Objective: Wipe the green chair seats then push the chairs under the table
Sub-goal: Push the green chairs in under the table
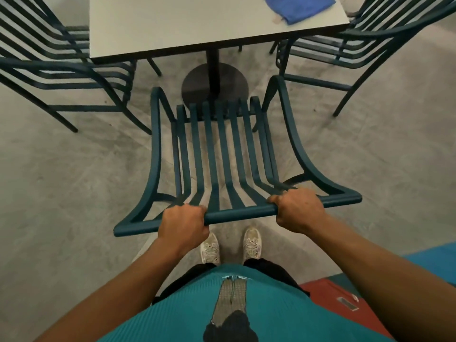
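Both my hands are wrapped around the top rail of the chair [222, 149] straight ahead of me: my left hand [183, 224] clenched on the bar toward its left end, my right hand [297, 209] clenched on it toward the right, knuckles up, fingers curled over the far side. The chair stands just beyond my hands with its slatted seat reaching away from me toward the table [197, 23], its front edge close to the table's round dark base [195, 82] but not yet under the top. Two more chairs sit further out, one beyond my left hand [61, 67] and one beyond my right [345, 48], both tucked partly beside the table. The blue cloth [298, 6] lies on the table's far right corner, well away from either hand, so I judge the wiping is over and this is the pushing step.

The frame looks like stiff painted metal tube, rigid and probably fairly weighty, smooth enough to slide in a loose palm. Holding the rail wide apart like this should keep it from twisting; the legs may drag on the rough concrete floor [61, 181].
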